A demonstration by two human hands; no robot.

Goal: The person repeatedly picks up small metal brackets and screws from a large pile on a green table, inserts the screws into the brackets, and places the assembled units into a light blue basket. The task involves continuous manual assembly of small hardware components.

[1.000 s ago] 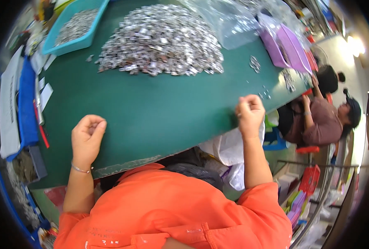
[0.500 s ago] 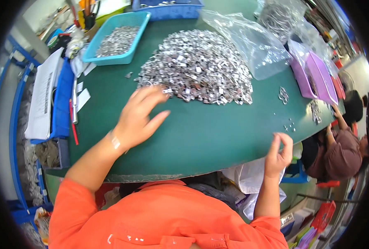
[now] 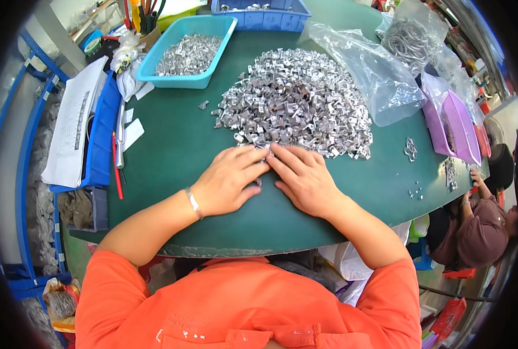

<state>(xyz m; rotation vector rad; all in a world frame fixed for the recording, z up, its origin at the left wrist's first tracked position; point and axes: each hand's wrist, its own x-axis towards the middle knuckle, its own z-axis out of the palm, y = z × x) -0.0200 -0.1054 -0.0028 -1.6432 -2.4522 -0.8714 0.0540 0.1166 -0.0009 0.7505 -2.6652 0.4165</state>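
A heap of small silvery metal clips or brackets (image 3: pixel 297 102) lies on the green tabletop (image 3: pixel 212 232). At its near edge, my left hand (image 3: pixel 227 179) and my right hand (image 3: pixel 310 181) meet fingertip to fingertip. The fingers of both hands are stretched forward over the closest pieces, with the thumbs apart from them. A small metal piece (image 3: pixel 258 182) shows by my left thumb. What lies directly under the fingertips is mostly hidden.
Behind the heap stand a turquoise basket (image 3: pixel 231 36) of similar parts and a blue bin (image 3: pixel 265 22). Clear plastic (image 3: pixel 381 87) and a purple basket (image 3: pixel 474 136) are to the right. A screwdriver-like tool (image 3: pixel 120 136) lies left. Another person (image 3: pixel 483 227) sits at far right.
My right hand has come in from the right table edge to the heap. My left hand has shifted right and nearer, so both now meet. The view has shifted slightly.
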